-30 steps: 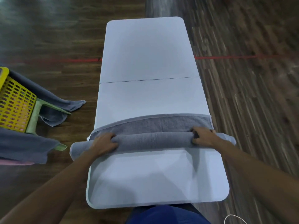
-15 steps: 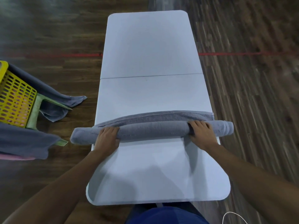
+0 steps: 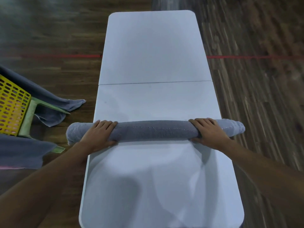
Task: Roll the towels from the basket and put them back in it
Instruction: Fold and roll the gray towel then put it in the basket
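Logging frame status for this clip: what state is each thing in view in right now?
Table: unfolded flat, seam across the middle.
Rolled towel: fully rolled, lying across the table, both ends past its edges.
Left hand: grips the roll near its left end.
Right hand: grips the roll near its right end.
Basket: left of the table, unrolled grey towels hanging over it.

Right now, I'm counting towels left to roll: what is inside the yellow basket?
The yellow basket shows only its perforated wall. A far grey towel and a near grey towel hang beside it. Its inside is cut off by the frame.
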